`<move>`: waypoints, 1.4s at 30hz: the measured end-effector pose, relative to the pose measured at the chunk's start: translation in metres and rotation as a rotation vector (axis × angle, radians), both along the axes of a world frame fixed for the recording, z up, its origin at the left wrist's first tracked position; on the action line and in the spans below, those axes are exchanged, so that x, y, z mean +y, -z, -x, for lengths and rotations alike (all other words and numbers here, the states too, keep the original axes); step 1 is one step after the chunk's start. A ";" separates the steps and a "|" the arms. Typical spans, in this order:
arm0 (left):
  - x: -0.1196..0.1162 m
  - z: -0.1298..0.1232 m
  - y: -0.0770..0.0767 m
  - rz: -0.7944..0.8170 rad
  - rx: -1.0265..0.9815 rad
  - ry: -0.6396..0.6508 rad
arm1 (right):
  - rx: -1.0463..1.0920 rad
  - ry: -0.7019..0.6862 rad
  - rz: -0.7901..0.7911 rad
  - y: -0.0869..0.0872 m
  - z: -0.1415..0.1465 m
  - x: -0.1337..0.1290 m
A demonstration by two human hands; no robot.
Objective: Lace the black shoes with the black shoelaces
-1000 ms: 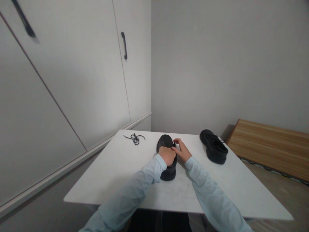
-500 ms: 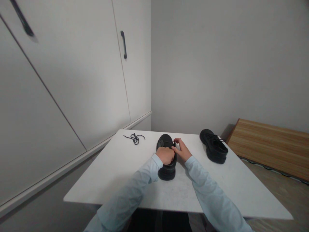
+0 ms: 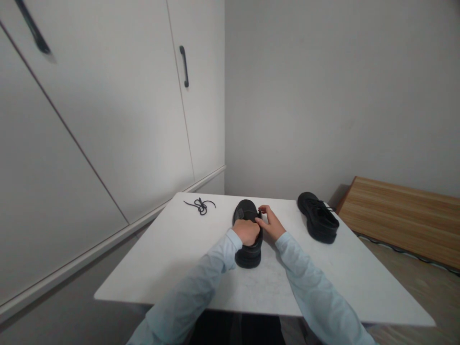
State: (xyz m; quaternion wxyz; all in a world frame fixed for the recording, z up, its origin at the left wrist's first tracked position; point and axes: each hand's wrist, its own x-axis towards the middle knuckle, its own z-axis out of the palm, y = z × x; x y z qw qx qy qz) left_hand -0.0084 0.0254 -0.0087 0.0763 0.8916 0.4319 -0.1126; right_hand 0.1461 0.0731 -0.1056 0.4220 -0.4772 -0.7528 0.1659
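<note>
A black shoe (image 3: 247,258) stands on the white table in front of me, its toe pointing away and its heel towards me. My left hand (image 3: 246,232) reaches over the shoe's opening with its fingers curled down into it; the fingertips are hidden. At the shoe's right side, my right hand (image 3: 271,224) has its thumb and fingers closed about the edge of the upper. A lace in this shoe cannot be made out. On the far left of the table lies a loose dark shoelace (image 3: 201,206), bunched in loops.
A second black shoe (image 3: 318,218), with laces in it, sits at the table's right edge. The white table (image 3: 172,249) stands beside white cupboards (image 3: 143,96) on the left. A wood-grain board (image 3: 398,215) is beyond the table on the right, near the grey wall (image 3: 323,96).
Hardly anything differs. Both hands stay at the same places on the shoe, and the shoe and the loose lace have not moved.
</note>
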 end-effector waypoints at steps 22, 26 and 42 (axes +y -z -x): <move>0.002 -0.003 -0.001 0.053 0.063 -0.019 | 0.008 -0.001 0.014 -0.002 0.000 -0.002; 0.003 -0.002 -0.001 0.066 0.064 -0.006 | 0.005 0.003 0.021 -0.002 0.000 -0.002; 0.000 -0.006 0.001 0.016 0.068 -0.059 | 0.034 0.007 0.032 -0.007 0.003 -0.004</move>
